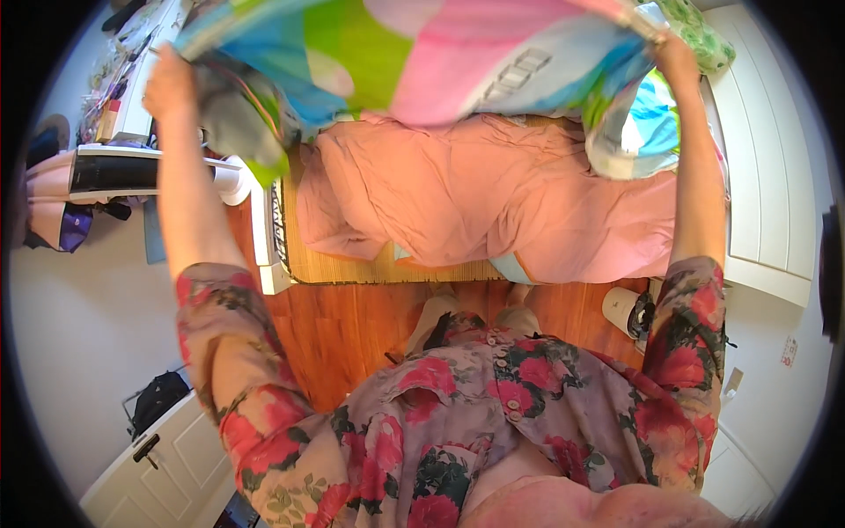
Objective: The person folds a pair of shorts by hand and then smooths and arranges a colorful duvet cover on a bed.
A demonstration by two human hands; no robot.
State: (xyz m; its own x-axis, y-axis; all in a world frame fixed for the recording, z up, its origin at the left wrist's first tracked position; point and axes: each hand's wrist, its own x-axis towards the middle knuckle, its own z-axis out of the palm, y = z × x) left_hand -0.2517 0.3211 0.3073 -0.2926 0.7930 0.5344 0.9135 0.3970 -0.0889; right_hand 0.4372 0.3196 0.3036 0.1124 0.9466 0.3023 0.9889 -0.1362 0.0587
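Note:
Both my arms reach forward and apart, with a large multicoloured cloth (370, 66), like a quilt cover or sheet, stretched between my hands. It has green, blue, pink and white patches, and its upper part runs out of view. My left hand (171, 84) is closed on its left corner, my right hand (674, 63) on its right corner. Loose folds hang below each hand. Beneath the raised cloth, a crumpled salmon-pink quilt (493, 194) lies on the bed, apart from my hands.
The bed's woven mat (352, 268) shows at its near edge. At left are a cluttered white desk (132, 114) and a chair (114, 172). A white cabinet (761, 167) borders the right side. A white bin (621, 308) stands on the wooden floor (326, 343). A door (167, 458) is lower left.

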